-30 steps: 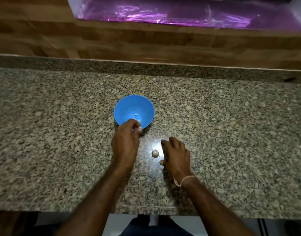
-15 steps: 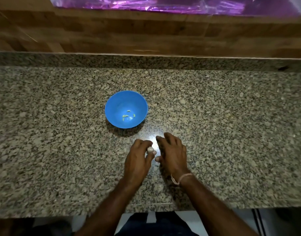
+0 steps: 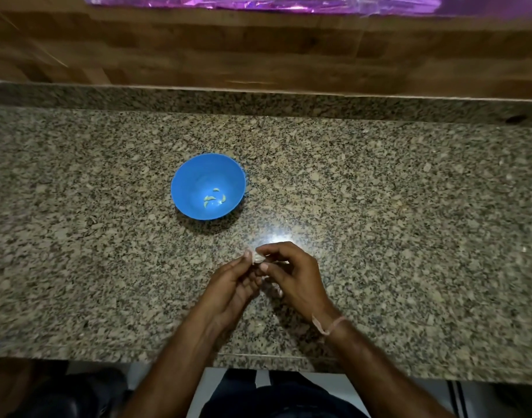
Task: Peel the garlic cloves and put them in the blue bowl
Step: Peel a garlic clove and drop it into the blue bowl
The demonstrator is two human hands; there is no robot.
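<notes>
Where granite counter meets wooden wall, blue bowl

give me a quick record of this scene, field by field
surface: granite counter
bowl: blue bowl, upright, beyond both hands
in bowl: a few peeled cloves
left hand: pinches a garlic clove
right hand: pinches the same clove; thread on wrist
stage: peeling, this clove not yet in the bowl

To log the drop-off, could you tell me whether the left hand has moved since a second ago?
Yes: the left hand drew back from the blue bowl toward the front of the counter and now pinches a garlic clove.
</notes>
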